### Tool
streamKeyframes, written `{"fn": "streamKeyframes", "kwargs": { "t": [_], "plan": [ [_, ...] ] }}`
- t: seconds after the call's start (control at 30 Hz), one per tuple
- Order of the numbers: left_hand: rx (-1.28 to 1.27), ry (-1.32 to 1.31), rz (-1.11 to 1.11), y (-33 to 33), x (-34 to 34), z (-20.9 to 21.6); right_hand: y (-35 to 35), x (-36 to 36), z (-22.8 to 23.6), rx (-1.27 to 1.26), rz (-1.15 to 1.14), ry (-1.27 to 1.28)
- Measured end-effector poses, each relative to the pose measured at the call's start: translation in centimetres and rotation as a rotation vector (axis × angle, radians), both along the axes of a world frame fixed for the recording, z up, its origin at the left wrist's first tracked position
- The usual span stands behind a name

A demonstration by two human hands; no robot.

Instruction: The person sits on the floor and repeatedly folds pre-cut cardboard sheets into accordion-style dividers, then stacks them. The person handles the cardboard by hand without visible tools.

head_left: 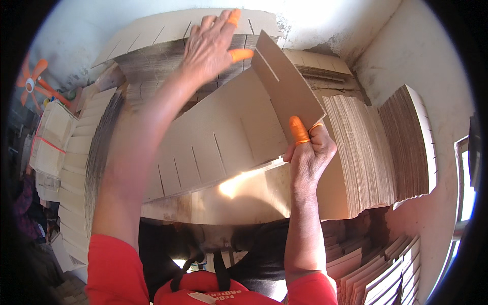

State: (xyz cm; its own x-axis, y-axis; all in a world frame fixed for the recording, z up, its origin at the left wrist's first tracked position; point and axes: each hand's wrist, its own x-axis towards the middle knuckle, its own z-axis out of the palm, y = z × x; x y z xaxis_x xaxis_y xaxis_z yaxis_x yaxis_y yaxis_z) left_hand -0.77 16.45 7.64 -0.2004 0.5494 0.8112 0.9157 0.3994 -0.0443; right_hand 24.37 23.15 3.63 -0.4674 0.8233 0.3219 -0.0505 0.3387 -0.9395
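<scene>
My right hand (311,155), with orange finger covers, pinches the lower edge of a brown slotted cardboard sheet (218,132). One end of this sheet is bent up into a flap (284,76) with a single slit. The rest of it slopes down to the left, with several slits along its near edge. My left hand (208,51) is stretched out over a far stack of slotted cardboard (152,38), fingers apart. Orange covers sit on its thumb and a fingertip, and the thumb is close to the flap; whether they touch I cannot tell.
Tall stacks of cardboard sheets (361,152) stand on the right of the work table (244,206). More slotted pieces are piled at the left (76,162) and lower right (376,274). An orange fan (33,81) stands at the far left. White walls close off the back and right.
</scene>
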Motion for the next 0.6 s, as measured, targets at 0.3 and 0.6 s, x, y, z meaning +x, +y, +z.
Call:
{"fn": "streamKeyframes", "kwargs": {
  "t": [0.3,0.6],
  "plan": [
    [-0.305,0.048,-0.024,0.8,-7.6,-1.0,-0.2,-0.2,0.0,-0.032,0.009,0.046],
    [-0.247,0.442,-0.057,-0.5,-2.3,-1.7,0.1,0.0,-0.3,0.056,0.038,0.075]
  ]
}}
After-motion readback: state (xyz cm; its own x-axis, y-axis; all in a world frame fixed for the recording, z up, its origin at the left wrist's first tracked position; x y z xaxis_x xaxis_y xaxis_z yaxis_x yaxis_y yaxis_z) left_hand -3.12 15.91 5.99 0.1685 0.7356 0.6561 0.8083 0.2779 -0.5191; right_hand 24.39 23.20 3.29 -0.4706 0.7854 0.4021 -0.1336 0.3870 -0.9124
